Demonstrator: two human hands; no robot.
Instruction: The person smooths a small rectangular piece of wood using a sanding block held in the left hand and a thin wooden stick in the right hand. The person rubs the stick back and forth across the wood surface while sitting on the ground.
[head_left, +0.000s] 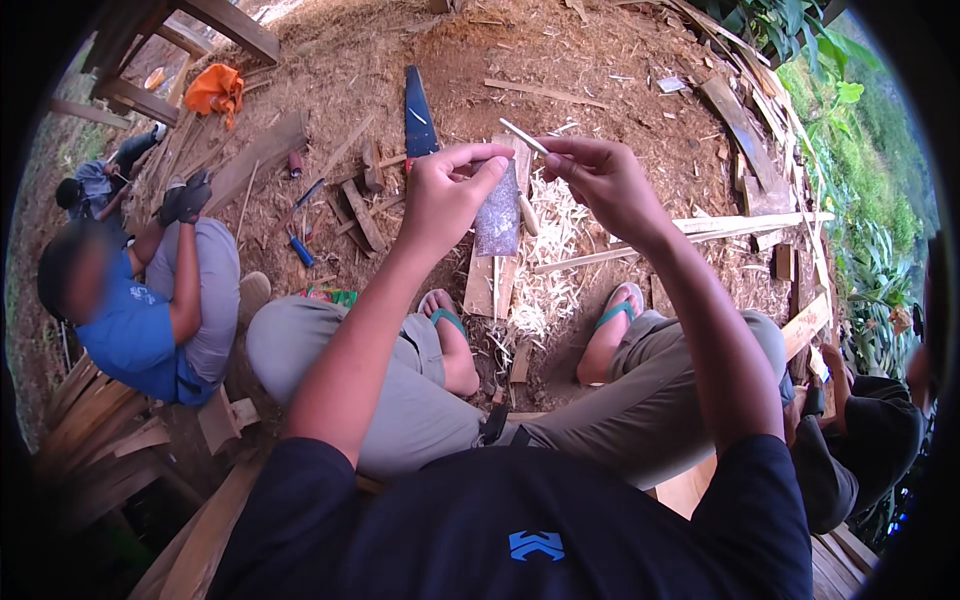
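Note:
My left hand [455, 195] is closed with thumb against fingers on the top edge of a speckled grey sheet [497, 222] that looks like worn sandpaper. The sheet hangs over a wooden board [480, 290] on the ground. To its right, my right hand [600, 180] pinches a thin pale wooden stick [522, 134] between thumb and fingers, its free end pointing up and left. The stick is apart from the sheet. Just right of the sheet lies a pale rounded piece of wood [528, 215], partly hidden.
A handsaw [418, 110] with a dark blue blade lies beyond my left hand. A blue-handled tool [300, 250] and wood scraps [362, 215] lie to the left. Shavings [550, 290] cover the ground between my feet. One person [140, 310] sits at left, another [860, 440] at right.

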